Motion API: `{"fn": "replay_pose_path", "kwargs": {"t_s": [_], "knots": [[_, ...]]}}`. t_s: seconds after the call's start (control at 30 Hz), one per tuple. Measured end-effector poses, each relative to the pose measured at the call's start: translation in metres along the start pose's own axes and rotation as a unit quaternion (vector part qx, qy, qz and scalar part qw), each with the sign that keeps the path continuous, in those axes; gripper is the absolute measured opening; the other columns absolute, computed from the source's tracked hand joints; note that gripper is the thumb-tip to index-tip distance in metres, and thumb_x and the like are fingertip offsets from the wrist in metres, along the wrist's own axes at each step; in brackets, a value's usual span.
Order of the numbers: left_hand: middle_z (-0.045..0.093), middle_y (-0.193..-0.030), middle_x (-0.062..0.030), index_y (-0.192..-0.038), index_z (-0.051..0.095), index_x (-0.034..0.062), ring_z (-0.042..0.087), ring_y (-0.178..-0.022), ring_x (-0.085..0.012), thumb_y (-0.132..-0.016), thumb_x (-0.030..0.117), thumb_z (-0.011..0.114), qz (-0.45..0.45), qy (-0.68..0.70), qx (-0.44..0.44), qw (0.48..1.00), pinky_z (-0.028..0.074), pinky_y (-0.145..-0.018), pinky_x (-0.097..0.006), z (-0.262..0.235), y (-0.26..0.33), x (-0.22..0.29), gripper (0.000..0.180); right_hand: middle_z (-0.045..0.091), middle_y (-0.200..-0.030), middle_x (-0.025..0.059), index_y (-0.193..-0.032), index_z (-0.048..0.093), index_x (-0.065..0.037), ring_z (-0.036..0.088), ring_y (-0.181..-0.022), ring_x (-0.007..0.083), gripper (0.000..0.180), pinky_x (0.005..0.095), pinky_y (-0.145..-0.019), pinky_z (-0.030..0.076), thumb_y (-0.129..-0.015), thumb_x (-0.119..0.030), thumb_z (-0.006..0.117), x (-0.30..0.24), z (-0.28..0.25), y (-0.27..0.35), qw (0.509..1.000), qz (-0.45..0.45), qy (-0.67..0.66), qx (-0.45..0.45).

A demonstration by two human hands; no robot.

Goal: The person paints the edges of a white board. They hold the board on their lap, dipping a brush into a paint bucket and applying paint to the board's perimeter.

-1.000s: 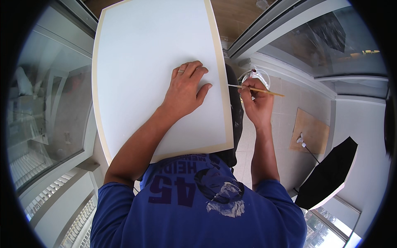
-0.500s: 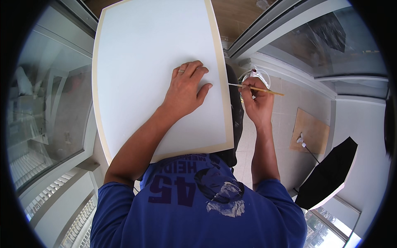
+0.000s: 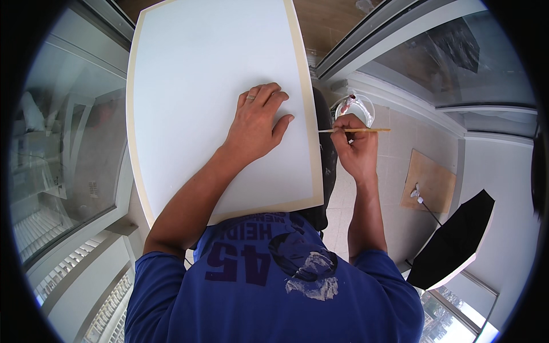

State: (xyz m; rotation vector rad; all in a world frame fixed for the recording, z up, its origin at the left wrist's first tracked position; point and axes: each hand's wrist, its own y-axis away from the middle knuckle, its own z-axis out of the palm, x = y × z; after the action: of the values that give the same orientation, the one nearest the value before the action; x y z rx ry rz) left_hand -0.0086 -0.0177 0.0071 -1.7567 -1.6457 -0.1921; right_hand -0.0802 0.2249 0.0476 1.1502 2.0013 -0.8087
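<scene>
A large white board (image 3: 200, 68) with tan tape along its edges stretches away from my body. My left hand (image 3: 257, 123) rests on its right half, fingers slightly bent and thumb apart, holding nothing. Just past the board's right edge, my right hand (image 3: 355, 146) pinches a thin paintbrush (image 3: 374, 130) with a yellowish wooden handle. The brush lies nearly level, its pale tip pointing left at the taped edge; whether it touches the edge I cannot tell. Beyond that hand stands a round clear container (image 3: 361, 108) with shiny, silvery contents and a dark red bit at its rim.
Glass panels in frames (image 3: 86, 143) flank the left side, and a window frame (image 3: 394, 40) runs along the upper right. A black umbrella-shaped thing (image 3: 457, 240) on a thin rod stands at the lower right, near a brown flat board (image 3: 432, 180) on the tiled floor.
My right hand has moved slightly toward my body, uncovering more of the round container. The paintbrush has turned from a slant to nearly level. My left hand has stayed in place.
</scene>
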Motion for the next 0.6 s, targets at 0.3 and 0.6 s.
{"fn": "replay_pose_path", "kwargs": {"t_s": [0.3,0.6], "knots": [[0.063,-0.138,-0.0136,-0.126,0.069,0.0045,0.058,-0.134,-0.0349,-0.092,0.015,0.083,0.001,0.002,0.003,1.000,0.044,-0.113,-0.052,0.001,0.000,-0.001,0.038,0.066,-0.069,0.0062,-0.091,0.071,-0.001,0.060,-0.057,0.0116,0.004,0.0301,-0.057,0.048,-0.089,-0.001,0.067,-0.004,-0.008,-0.002,0.999,0.003,0.031,-0.022],[0.064,-0.139,-0.0136,-0.127,0.070,0.0045,0.060,-0.133,-0.0340,-0.095,0.016,0.082,0.001,0.003,0.003,1.000,0.044,-0.112,-0.052,0.000,-0.001,-0.001,0.037,0.065,-0.071,0.0053,-0.095,0.072,-0.001,0.060,-0.061,0.0108,0.005,0.0292,-0.058,0.047,-0.093,0.000,0.067,0.010,0.005,-0.010,0.999,-0.032,-0.028,0.010]]}}
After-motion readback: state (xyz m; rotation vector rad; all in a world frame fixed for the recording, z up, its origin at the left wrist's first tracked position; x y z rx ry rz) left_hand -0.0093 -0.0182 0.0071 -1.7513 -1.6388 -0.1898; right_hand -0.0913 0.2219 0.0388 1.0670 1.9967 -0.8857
